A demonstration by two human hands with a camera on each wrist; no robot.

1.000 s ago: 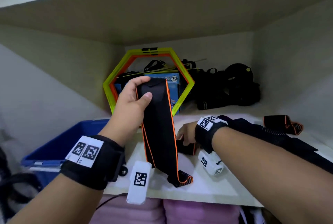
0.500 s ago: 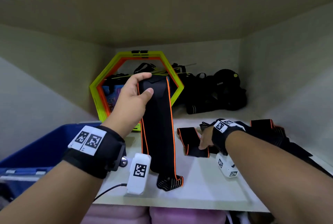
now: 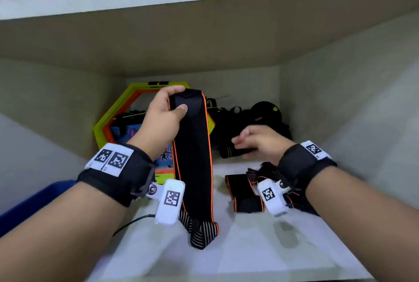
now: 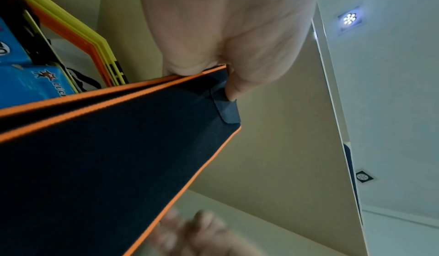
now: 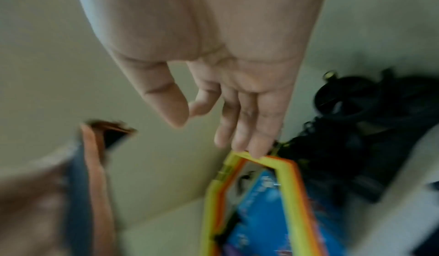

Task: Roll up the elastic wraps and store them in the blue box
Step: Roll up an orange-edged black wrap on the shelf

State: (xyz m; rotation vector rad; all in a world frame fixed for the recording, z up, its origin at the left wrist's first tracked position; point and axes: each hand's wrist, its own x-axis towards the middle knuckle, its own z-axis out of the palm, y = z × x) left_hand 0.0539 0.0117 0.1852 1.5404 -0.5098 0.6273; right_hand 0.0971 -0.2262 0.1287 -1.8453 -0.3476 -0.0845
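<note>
Black wrap with orange edging (image 3: 192, 157): hung upright from its top end, its striped tail touching the white shelf (image 3: 249, 247).
Left hand (image 3: 162, 120): pinched the wrap's top between thumb and fingers.
Right hand (image 3: 260, 143): just right of the wrap, apart from it, fingers loosely curled, holding nothing.
Other wraps (image 3: 247, 191): lay under the right wrist.
Blue box (image 3: 29, 204): near left edge.

Shelf front (image 3: 249, 247) open — hexagon frames (image 3: 118, 109), black gear (image 3: 260, 118) block the back.
</note>
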